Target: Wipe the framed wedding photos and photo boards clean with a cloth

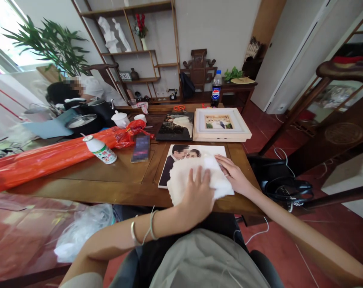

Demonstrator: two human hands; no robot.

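Cloth [179, 180] covers much of the photo [168, 165] on the bench [124, 178]; left hand [199, 193] lies open on the cloth, fingers spread; right hand [233, 173] half-curled by the photo's right edge, its grip unclear

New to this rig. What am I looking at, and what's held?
No machine: a person's two bare hands, seen by one camera worn on the head, looking forward and down. The left hand lies spread on a white cloth over a photo panel; the right hand is at the panel's right side, its grip partly hidden. Beyond the panel on the wooden table are a dark photo print and a white picture frame; to the left, a phone, a white bottle and an orange wrapped bundle.
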